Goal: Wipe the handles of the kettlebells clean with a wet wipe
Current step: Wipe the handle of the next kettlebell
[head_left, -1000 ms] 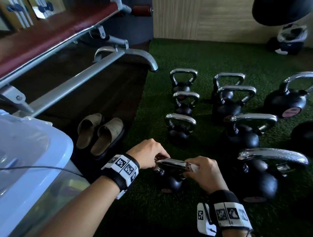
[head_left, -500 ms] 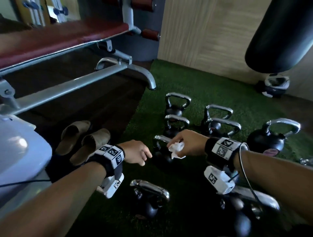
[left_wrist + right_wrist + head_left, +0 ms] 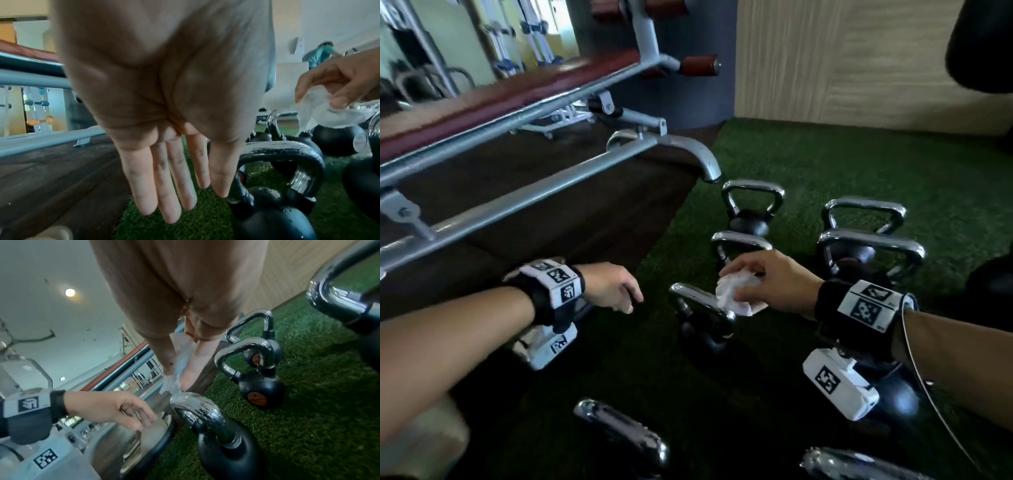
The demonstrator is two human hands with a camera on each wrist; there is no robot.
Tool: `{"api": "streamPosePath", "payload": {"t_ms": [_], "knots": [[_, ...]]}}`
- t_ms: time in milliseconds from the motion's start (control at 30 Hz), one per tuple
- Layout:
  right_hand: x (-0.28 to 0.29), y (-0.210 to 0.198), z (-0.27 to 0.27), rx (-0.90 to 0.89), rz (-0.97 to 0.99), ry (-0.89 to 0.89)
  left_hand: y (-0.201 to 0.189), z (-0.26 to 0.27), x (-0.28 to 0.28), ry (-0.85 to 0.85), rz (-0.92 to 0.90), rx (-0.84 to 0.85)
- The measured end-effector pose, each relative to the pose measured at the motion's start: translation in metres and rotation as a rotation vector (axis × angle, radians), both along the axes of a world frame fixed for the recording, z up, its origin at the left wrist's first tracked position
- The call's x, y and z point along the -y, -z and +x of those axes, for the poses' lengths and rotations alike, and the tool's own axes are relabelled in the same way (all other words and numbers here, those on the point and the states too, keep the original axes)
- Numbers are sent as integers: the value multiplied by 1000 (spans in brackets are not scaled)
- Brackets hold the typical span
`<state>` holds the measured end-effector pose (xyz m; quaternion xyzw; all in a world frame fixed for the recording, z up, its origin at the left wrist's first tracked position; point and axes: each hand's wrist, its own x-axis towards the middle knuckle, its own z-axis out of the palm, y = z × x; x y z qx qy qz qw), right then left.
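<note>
Several black kettlebells with chrome handles stand in rows on green turf. My right hand (image 3: 758, 281) pinches a crumpled white wet wipe (image 3: 736, 293) just above the right end of a kettlebell's chrome handle (image 3: 702, 303); in the right wrist view the wipe (image 3: 180, 369) hangs down to the handle (image 3: 197, 408). My left hand (image 3: 613, 287) hovers left of that kettlebell, holding nothing. In the left wrist view its fingers (image 3: 164, 186) hang straight beside the handle (image 3: 283, 149).
More kettlebells (image 3: 751, 209) (image 3: 869, 250) stand behind and to the right, and two handles (image 3: 619, 435) lie near the bottom edge. A weight bench with a grey steel frame (image 3: 544, 185) stands on dark flooring to the left. A wooden wall panel (image 3: 842, 61) is behind.
Both hands left the nearest kettlebell and moved forward to the one behind it. The right hand carried the wipe down close to that handle; the left hand let go and opened.
</note>
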<state>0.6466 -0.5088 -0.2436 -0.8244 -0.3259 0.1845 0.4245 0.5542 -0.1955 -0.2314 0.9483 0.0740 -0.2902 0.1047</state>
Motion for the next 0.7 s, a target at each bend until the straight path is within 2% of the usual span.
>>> {"api": "streamPosePath", "payload": {"t_ms": [200, 267, 367, 500, 600, 700], "knots": [[7, 6, 13, -144, 154, 55, -9, 13, 9, -99, 25, -78], [10, 7, 9, -186, 157, 41, 7, 12, 5, -148, -3, -88], [13, 13, 0, -110, 86, 34, 37, 12, 3, -174, 8, -11], [14, 13, -14, 27, 2, 47, 71, 21, -3, -187, -119, -11], [16, 1, -25, 27, -35, 97, 98, 27, -1, -221, -349, 16], [15, -13, -39, 143, -131, 138, 119, 35, 4, -139, -466, 40]]}}
